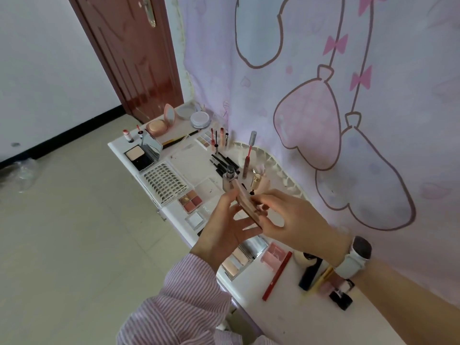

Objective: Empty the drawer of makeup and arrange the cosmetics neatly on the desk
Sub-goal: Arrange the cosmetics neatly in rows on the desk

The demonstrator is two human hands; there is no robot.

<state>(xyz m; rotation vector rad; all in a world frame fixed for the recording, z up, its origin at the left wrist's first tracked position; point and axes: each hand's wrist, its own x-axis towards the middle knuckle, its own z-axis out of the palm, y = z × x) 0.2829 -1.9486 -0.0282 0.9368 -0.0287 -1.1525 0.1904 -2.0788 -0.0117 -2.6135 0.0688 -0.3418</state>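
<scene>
Above the white desk (278,314), my left hand (224,227) and my right hand (291,217) hold a slim rose-gold palette (245,202) between them. The left hand's fingers are spread along its near side; the right hand pinches its far edge. Cosmetics cover the desk: a false-lash tray (164,181), a four-pan eyeshadow quad (190,200), a black powder compact (139,156), a foundation bottle (230,179), a pink lip gloss (249,155), black pencils (224,161) and a red pencil (277,276). No drawer is in view.
A pink cushion compact (158,125) and a round white jar (200,119) stand at the desk's far end. A pale contour palette (236,262) and a black tube (310,275) lie near me. A patterned curtain (348,95) hangs right; a brown door (134,51) stands behind.
</scene>
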